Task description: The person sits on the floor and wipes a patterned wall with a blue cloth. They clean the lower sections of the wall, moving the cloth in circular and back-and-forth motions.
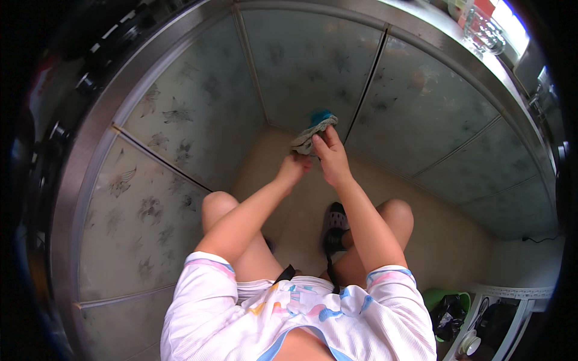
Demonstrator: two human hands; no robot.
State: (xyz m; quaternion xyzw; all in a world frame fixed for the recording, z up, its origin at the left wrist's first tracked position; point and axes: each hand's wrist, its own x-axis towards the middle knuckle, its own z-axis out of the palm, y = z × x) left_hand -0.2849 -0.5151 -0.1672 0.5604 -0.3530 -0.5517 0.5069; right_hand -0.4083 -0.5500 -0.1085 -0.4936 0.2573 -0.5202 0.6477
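A crumpled greyish cloth (pixel 312 136) is held up in front of my knees, near the corner of the cabinets. My right hand (pixel 332 159) is closed on its right side, thumb and fingers pinching it. Below its lower left end is my left hand (pixel 294 169), fingers curled against the cloth and partly hidden. A bright blue patch (pixel 321 116) shows at the top of the cloth, blurred; whether it belongs to the cloth or is a separate thing I cannot tell. Behind it stand frosted cabinet doors (pixel 310 63) with a dark floral pattern.
Patterned cabinet doors (pixel 147 207) also run along my left under a metal-edged counter (pixel 108 102). Clear glassware (pixel 483 31) stands on the counter at the far right. A green bin (pixel 463 299) with a black bag and a white shelf rack (pixel 512 292) are at the lower right.
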